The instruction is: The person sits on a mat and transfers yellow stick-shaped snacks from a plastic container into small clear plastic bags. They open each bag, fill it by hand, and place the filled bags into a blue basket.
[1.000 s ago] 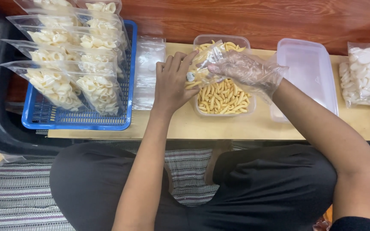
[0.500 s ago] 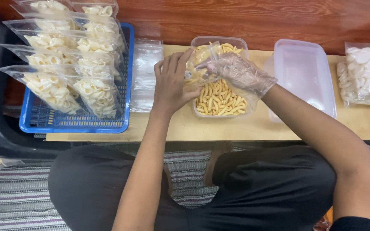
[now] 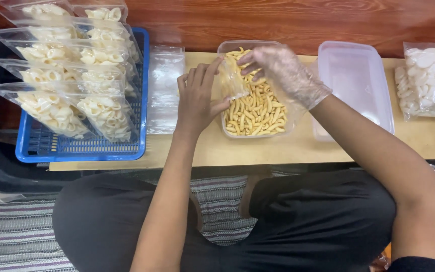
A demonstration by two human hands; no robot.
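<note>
Pinching a small clear bag (image 3: 231,80) by its edge, my bare left hand (image 3: 197,98) holds it over the clear tub of stick snacks (image 3: 252,108). My gloved right hand (image 3: 283,70) hovers just beyond the bag, fingers curled loosely over sticks; whether they grip any, I cannot tell. The sticks lie directly under both sets of fingertips.

- Bright, even light from overhead — colours read clearly across the low wooden table (image 3: 328,146).
- Soft glare streaks run along the reddish wood wall (image 3: 298,20) and shine off the clear bags in the blue basket (image 3: 81,151).
- Shadows are faint and short; the lap area below the table edge is darker.
- Focus is sharp in the middle, though the gloved right hand (image 3: 283,70) shows slight motion blur.
</note>
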